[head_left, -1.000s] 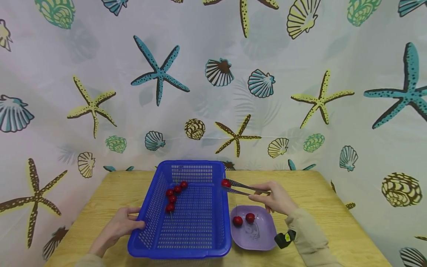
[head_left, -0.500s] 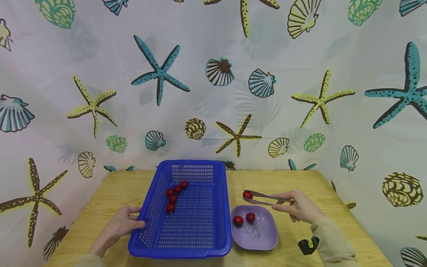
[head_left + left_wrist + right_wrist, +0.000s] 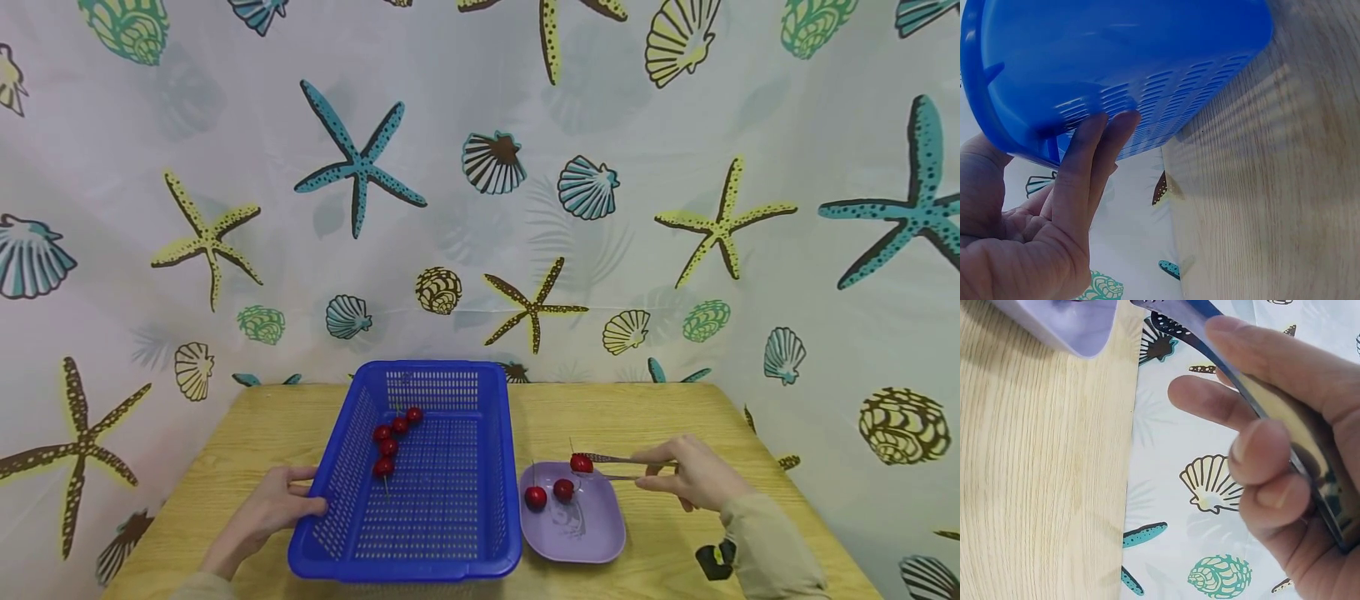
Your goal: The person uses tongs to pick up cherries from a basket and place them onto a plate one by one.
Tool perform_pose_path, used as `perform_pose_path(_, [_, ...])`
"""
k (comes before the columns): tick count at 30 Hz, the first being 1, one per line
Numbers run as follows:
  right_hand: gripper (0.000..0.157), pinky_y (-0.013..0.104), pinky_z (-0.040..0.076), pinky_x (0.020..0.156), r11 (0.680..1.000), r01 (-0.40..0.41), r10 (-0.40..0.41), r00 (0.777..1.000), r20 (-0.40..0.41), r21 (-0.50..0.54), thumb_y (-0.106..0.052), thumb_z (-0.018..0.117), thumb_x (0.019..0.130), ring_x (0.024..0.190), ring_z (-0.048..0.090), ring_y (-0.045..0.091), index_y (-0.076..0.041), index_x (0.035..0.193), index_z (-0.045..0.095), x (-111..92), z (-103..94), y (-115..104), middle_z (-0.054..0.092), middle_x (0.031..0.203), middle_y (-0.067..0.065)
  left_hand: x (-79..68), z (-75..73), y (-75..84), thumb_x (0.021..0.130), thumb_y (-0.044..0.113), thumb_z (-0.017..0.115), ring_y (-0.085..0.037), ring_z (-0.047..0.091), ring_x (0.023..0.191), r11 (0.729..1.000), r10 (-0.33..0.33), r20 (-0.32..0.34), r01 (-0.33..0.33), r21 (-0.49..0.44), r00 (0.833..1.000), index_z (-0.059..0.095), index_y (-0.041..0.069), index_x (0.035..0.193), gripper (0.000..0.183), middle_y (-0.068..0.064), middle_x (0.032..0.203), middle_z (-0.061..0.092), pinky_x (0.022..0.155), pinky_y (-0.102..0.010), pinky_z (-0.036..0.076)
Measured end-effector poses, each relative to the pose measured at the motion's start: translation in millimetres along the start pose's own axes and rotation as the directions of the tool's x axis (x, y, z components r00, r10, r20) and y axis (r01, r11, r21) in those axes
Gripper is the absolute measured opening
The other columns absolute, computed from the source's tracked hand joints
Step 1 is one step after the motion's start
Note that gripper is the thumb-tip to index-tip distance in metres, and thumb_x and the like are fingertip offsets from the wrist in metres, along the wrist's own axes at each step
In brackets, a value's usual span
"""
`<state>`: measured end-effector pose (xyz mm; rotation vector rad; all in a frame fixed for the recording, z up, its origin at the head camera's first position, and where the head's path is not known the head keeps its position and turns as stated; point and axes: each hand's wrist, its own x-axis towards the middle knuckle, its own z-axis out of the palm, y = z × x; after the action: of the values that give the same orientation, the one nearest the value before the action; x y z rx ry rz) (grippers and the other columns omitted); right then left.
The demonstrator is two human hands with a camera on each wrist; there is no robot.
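While left hand (image 3: 273,504) grips blue basket (image 3: 405,569) | right hand (image 3: 690,473), fingers curled, pinches tongs (image 3: 1280,411) holding 1 cherry (image 3: 581,463) | purple plate (image 3: 592,537): 2 cherries (image 3: 536,498)

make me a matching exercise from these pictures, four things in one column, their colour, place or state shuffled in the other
Things
1. basket
2. plate
3. tongs
4. left hand

Descriptions
A. light purple
B. gripping a side of something with perforated walls
C. held in the right hand, closed around a cherry
D. blue

Right pairs: 1-D, 2-A, 3-C, 4-B
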<state>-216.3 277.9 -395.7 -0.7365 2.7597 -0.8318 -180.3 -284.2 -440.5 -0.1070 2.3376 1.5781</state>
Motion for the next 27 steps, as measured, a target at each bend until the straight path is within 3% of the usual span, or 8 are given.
perform_pose_path(12, [0.041,0.022,0.049,0.043,0.998,-0.001,0.004,0.999,0.045,-0.056,-0.024,0.074,0.089,0.035,0.043,0.000,0.005,0.119,0.071,-8,3.3,4,0.078,0.087,0.004,-1.0,-1.2,-2.5,0.083,0.001,0.065,-0.029,0.075,0.093,0.999,0.035,0.027,-0.035,-0.010,0.999,0.029,-0.027,0.141,0.073,-0.033,0.112,0.070,0.082,-0.046,0.064])
perform_pose_path(16, [0.037,0.022,0.048,0.042,0.998,0.005,-0.002,0.999,0.041,-0.070,-0.022,0.074,0.089,0.035,0.043,-0.001,0.003,0.115,0.073,-8,6.0,6,0.079,0.094,0.010,-1.5,-0.2,-2.1,0.083,0.000,0.065,-0.029,0.075,0.092,1.000,0.028,0.012,-0.028,-0.007,1.000,0.030,-0.027,0.141,0.073,-0.033,0.112,0.070,0.081,-0.046,0.064])
perform_pose_path(21, [0.039,0.022,0.048,0.042,0.996,-0.025,0.030,0.998,0.053,-0.087,-0.021,0.075,0.088,0.035,0.045,0.001,0.003,0.119,0.072,-9,9.2,7,0.077,0.083,0.001,-1.8,1.5,-0.9,0.083,-0.001,0.065,-0.030,0.075,0.092,1.000,0.011,-0.019,-0.011,0.000,1.000,0.032,-0.026,0.141,0.071,-0.033,0.112,0.070,0.080,-0.047,0.064])
perform_pose_path(27, [0.038,0.022,0.047,0.041,0.991,-0.056,0.063,0.997,0.051,-0.122,-0.022,0.076,0.087,0.035,0.046,0.003,0.001,0.118,0.073,-7,12.8,5,0.079,0.089,0.003,-1.6,1.5,-0.5,0.083,-0.001,0.065,-0.030,0.075,0.092,1.000,0.008,-0.023,-0.008,0.002,1.000,0.034,-0.025,0.141,0.070,-0.032,0.112,0.070,0.081,-0.047,0.064])
